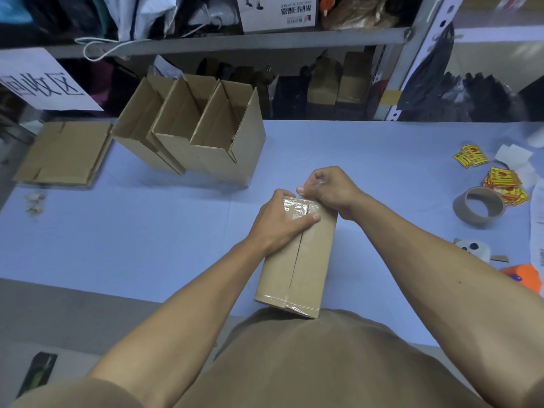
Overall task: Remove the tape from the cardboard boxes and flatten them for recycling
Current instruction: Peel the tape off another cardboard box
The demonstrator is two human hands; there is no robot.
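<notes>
**Tape being pulled at the far end of a sealed box**

While the left hand (281,220) clasps the far end of the closed cardboard box (297,257), its fingers wrapped over the left edge and its thumb laid across the top face, the right hand (328,189) is clenched around a crumpled strip of clear tape (316,184) at the box's far right corner. More clear tape covers the far end of the top face, under the left thumb, and a band of it wraps the near end.

The box lies on the blue table (147,231) directly in front of the person, its near end touching or just over the table edge at the person's torso. Its long axis runs from the person away toward the shelves, leaning slightly to the right at the far end. The centre seam of the top flaps runs along that same axis.

Farther back and to the left stand three open boxes (191,134), side by side and touching, openings upward. Left of them lies a flattened piece of cardboard (63,154). At the right edge of the table are an empty tape core (478,206) and scattered yellow stickers (502,184).
</notes>
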